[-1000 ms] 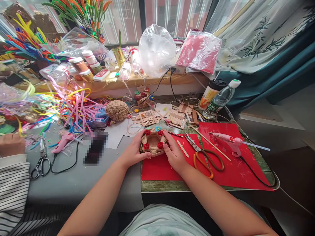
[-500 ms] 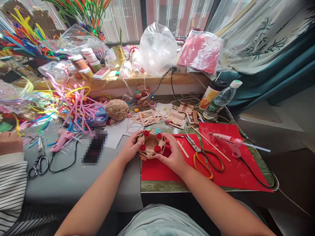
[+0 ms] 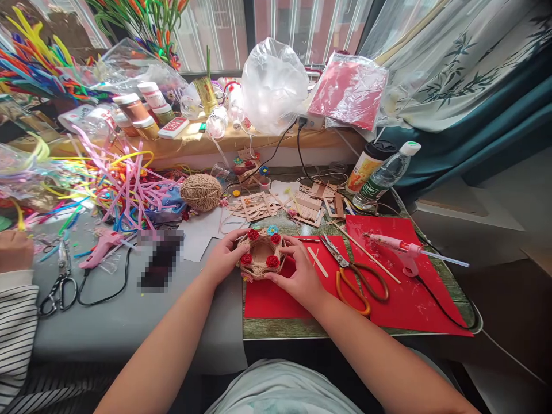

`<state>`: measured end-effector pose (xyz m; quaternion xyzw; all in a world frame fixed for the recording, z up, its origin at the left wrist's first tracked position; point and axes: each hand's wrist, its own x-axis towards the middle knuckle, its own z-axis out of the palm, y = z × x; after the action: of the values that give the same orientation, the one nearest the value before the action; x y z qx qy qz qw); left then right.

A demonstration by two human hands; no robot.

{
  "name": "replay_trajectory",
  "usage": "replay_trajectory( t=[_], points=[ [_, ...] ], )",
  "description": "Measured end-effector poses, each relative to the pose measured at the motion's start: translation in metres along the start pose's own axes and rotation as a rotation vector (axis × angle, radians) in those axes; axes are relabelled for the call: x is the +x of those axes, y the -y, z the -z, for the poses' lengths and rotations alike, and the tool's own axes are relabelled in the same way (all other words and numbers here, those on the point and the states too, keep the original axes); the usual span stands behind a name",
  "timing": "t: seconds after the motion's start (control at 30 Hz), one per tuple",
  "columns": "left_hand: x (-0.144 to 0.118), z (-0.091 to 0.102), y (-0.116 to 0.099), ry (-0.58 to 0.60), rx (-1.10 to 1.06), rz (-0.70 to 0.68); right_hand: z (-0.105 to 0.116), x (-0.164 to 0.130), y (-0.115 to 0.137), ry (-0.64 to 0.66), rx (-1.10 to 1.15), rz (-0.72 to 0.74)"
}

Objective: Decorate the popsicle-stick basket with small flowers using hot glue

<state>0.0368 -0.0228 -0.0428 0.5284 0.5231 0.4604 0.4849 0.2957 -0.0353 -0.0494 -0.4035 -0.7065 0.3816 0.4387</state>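
Note:
Between my two hands is a small twine-wrapped box (image 3: 261, 268) with an open top, red roses at its corners and a blue flower (image 3: 272, 230) on its far side. My left hand (image 3: 226, 256) grips its left side, thumb on the near left edge. The right side is held by my right hand (image 3: 302, 273), thumb along the near edge and fingers curled at the back. Beneath it lies a red sheet (image 3: 276, 302). Right of my right hand are craft sticks (image 3: 318, 261) and orange-handled scissors (image 3: 351, 273).
A pink glue gun (image 3: 399, 247) lies on a second red sheet (image 3: 388, 313), its cord trailing right. Behind are a twine ball (image 3: 201, 192), stick pieces (image 3: 308, 207), a cup (image 3: 366, 164) and a water bottle (image 3: 383, 178). At left, a co-worker's hand (image 3: 16, 251) rests near black scissors (image 3: 60, 290).
The view has shifted slightly, so everything sits a little further left. My right fingers have curled more around the box's far right side; both hands still hold it.

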Motion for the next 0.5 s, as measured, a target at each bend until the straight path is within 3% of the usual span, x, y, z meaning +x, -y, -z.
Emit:
replay_trajectory(
  t=[0.2, 0.3, 0.37, 0.5],
  points=[
    [0.004, 0.000, -0.002, -0.020, 0.068, -0.013, 0.000, 0.001, 0.000, 0.006, -0.002, 0.018],
    [0.002, -0.002, -0.016, -0.064, 0.056, 0.007, 0.002, 0.001, 0.002, 0.013, 0.007, 0.021],
    [-0.006, -0.003, -0.036, -0.207, 0.043, -0.074, 0.004, 0.001, 0.004, 0.009, 0.007, 0.027],
    [-0.042, -0.006, -0.092, -0.658, 0.026, -0.490, 0.008, 0.002, 0.005, 0.003, 0.005, 0.027]
  ],
)
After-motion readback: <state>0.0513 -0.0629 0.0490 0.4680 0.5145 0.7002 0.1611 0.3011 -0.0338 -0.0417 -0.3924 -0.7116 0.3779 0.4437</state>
